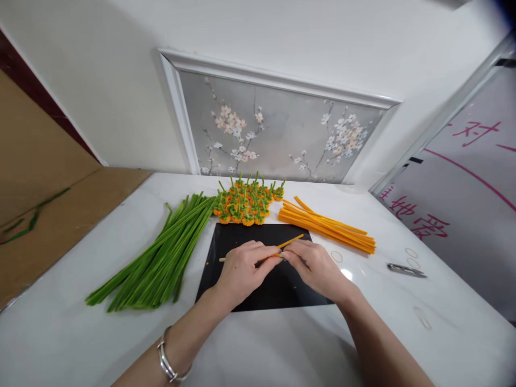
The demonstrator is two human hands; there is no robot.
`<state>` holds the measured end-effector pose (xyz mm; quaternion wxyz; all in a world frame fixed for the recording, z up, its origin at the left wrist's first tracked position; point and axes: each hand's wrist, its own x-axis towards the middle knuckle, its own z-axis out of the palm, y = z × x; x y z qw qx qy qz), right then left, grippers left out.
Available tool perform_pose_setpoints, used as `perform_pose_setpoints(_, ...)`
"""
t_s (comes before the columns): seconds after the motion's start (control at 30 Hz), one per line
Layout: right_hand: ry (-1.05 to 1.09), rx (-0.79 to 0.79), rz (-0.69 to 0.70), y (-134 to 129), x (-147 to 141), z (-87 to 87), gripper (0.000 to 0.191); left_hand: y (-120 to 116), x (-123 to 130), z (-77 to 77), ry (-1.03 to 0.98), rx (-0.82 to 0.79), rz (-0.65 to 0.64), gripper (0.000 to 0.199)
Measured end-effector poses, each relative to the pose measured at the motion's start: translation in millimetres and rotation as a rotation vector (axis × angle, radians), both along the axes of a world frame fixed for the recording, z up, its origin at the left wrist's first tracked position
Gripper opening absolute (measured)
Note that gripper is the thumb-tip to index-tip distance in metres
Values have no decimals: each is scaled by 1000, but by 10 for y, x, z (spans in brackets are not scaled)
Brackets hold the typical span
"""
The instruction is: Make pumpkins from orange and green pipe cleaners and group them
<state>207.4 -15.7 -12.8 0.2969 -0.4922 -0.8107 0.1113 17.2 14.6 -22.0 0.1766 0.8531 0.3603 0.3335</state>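
Observation:
Above a black mat, my two hands meet with their fingertips close together. My left hand is closed round a thin pale stick, whose end pokes out on its left side. An orange pipe cleaner slants up and right from between the hands. My right hand pinches at it and at the stick's right tip. How the pipe cleaner lies against the stick is hidden by my fingers. Just behind the mat stand several small orange pompom-like pieces with green stems.
Green pipe cleaners lie in a loose bundle on the left. Orange pipe cleaners are piled at the right. Beyond them lie thread snips and several rubber bands. A whiteboard borders the table at right.

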Motion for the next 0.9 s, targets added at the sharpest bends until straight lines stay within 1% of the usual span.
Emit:
perform_pose_setpoints(0.2, 10, 56, 4, -4, 2, -8, 27, -10, 5, 35, -101, -63, -68, 15)
perform_pose_setpoints(0.43, -29, 102, -27, 8, 0, -26, 26, 8, -12, 35, -58, -77, -59, 14)
perform_pose_setpoints(0.6, -12, 76, -46, 15, 7, -34, 26, 19, -43, 53, -29, -126, -61, 22)
perform_pose_setpoints(0.73, 69, 41, -67, 19, 33, -38, 27, 26, -60, 91, -6, -204, -169, 24)
perform_pose_setpoints(0.83, 159, 14, -84, 27, 70, -36, 28, 29, -51, 99, 9, -310, -224, 17)
perform_pose_setpoints(0.9, 239, -18, -49, 36, 110, -31, 27, 31, -42, 102, -8, -397, -249, 17)
